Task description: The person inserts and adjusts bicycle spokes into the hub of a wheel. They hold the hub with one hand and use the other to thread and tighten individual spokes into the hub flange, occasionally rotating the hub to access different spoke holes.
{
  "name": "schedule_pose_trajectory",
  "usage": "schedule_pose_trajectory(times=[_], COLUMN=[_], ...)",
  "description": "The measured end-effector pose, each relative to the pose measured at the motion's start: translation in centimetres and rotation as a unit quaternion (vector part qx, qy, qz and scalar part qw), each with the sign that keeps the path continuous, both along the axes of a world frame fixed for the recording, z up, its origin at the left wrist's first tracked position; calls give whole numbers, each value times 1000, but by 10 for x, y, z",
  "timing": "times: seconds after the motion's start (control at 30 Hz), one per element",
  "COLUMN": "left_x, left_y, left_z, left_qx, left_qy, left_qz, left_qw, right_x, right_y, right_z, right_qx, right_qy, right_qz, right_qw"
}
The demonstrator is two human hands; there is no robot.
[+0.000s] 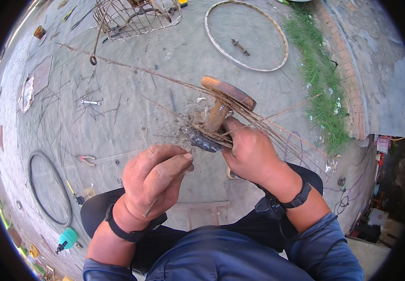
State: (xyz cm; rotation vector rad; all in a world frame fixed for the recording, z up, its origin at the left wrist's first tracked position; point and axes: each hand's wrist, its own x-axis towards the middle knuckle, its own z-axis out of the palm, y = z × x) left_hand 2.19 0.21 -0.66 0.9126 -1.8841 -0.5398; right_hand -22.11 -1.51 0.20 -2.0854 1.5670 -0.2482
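- Clamping the right hand (254, 150) on the near end of a rusty hub (217, 114) with trailing spokes (245, 111)
- Holding it over the ground (127, 124), ahead of the knees (98, 208)
- Pinching a thin rod (149, 209) in the left hand (153, 175), with fingertips together

Curls the left hand (155, 175), pinching fingertips against thumb. Stretches the right hand (251, 145) farther out, bending its fingers into a grip. Slants left forearm (111, 243) in from near left, right forearm (308, 210) from near right.
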Motion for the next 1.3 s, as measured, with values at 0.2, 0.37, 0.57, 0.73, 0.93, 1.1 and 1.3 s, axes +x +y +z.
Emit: schedule_pose_trajectory(times=[0.2,0.37,0.57,0.73,0.93,1.1,1.3], left_x=[-1,-2,2,-1,5,5,3], left_y=[1,-3,-1,-1,-2,-2,-4], left_z=[-1,0,-1,0,-4,-1,2], left_qx=[1,18,80,70,92,80,50], left_qy=[-4,-1,75,34,64,52,2], left_qz=[5,1,2,-1,19,0,6], left_qw=[1000,1000,994,997,993,995,999], right_x=[1,5,2,3,-1,-1,0], right_y=[1,3,3,3,4,3,3], right_z=[4,6,0,1,-3,0,-1], right_qx=[15,55,15,36,21,40,3], right_qy=[5,22,27,28,-9,1,17], right_qz=[2,7,10,22,9,3,14], right_qw=[1000,998,999,999,1000,999,1000])
